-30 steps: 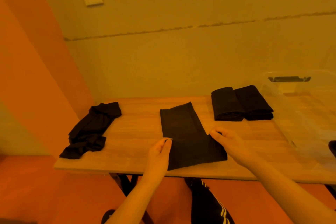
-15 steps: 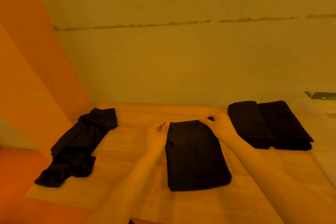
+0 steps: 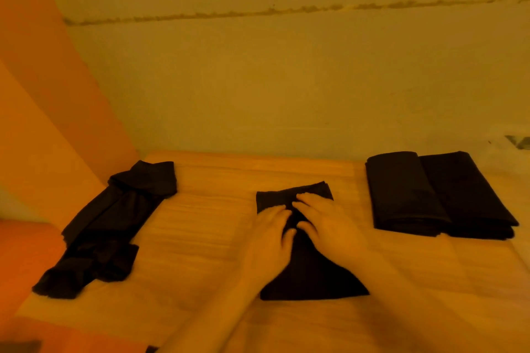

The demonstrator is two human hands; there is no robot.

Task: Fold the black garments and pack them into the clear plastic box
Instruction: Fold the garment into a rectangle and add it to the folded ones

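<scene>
Two folded black garments (image 3: 438,195) already lie side by side, touching, at about 2 o'clock on the counter (image 3: 218,238); judged from that, you are roughly midway. The garment you are working on (image 3: 304,264) sits at the centre of the counter, doubled over into a narrow strip that runs from 12 toward 6 o'clock, and it likely needs at least one more fold. An unfolded black garment (image 3: 109,226) lies crumpled at 9 o'clock, well apart from the rest, not yet handled. Nothing is packed as far as the view shows: of the clear plastic box (image 3: 516,143) only a faint edge shows at 3 o'clock, and you cannot tell what it holds. Both forearms reach in from 6 o'clock. Your left hand (image 3: 269,235) and right hand (image 3: 324,221) lie palm down, just beside each other, on the far half of the strip, fingers pointing toward 12 o'clock. They look flattened and pressing on the cloth rather than pinching it, though motion blur softens the fingertips.
</scene>
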